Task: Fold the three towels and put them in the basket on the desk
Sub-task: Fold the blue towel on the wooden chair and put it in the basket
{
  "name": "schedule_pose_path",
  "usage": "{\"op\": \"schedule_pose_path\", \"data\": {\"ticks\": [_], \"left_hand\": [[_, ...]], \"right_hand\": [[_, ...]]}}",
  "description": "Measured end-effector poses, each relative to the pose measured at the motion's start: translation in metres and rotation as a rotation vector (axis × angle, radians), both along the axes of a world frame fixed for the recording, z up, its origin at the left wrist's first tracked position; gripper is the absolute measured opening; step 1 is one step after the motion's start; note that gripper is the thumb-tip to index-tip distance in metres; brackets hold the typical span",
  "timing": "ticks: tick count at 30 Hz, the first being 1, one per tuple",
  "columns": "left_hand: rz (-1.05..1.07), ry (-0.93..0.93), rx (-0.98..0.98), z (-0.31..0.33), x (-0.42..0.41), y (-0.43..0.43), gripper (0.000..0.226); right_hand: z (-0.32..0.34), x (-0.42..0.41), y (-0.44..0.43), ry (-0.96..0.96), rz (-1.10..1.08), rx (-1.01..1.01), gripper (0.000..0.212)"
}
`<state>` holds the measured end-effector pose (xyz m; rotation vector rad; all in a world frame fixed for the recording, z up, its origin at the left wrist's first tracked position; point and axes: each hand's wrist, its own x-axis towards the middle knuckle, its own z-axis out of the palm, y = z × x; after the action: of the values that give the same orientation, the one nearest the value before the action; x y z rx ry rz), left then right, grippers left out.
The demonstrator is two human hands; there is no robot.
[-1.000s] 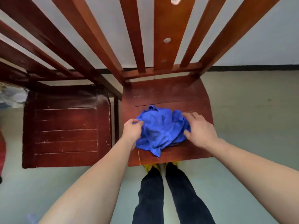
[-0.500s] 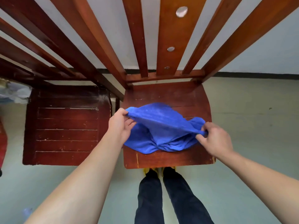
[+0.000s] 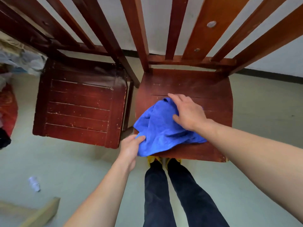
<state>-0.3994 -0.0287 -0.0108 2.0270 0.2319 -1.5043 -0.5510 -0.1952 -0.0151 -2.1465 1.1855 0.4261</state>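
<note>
A crumpled blue towel (image 3: 160, 128) lies on the seat of a red-brown wooden chair (image 3: 213, 89), hanging a little over the seat's front left corner. My left hand (image 3: 131, 148) pinches the towel's near left edge at that corner. My right hand (image 3: 186, 112) lies flat on the towel's far right part with its fingers spread. No basket, desk or other towel is in view.
A second, darker wooden chair (image 3: 78, 108) stands close on the left. A heap of cloth and bags (image 3: 14, 66) lies at the far left. A small white scrap (image 3: 34, 183) and a wooden board (image 3: 39, 213) are on the floor. My legs stand at the chair's front edge.
The towel, held stretched above the seat between both hands, now lies bunched on it. My left hand moved down to the near corner. My right hand let go and pressed flat on top.
</note>
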Motion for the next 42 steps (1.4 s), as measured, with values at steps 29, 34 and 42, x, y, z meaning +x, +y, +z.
{"op": "schedule_pose_path", "data": {"ticks": [29,34,42], "left_hand": [[0.320,0.160,-0.254,0.029,0.051,0.007,0.018],[0.279,-0.226,-0.134,0.034,0.069,-0.004,0.009],[-0.070,-0.732,-0.097,0.066,0.141,0.021,0.015]], "right_hand": [[-0.001,-0.019,0.037,0.234,0.262,0.363,0.036],[0.012,-0.023,0.044,0.202,0.214,0.432,0.043],[0.046,-0.004,0.023,-0.006,0.405,0.077,0.025]]}}
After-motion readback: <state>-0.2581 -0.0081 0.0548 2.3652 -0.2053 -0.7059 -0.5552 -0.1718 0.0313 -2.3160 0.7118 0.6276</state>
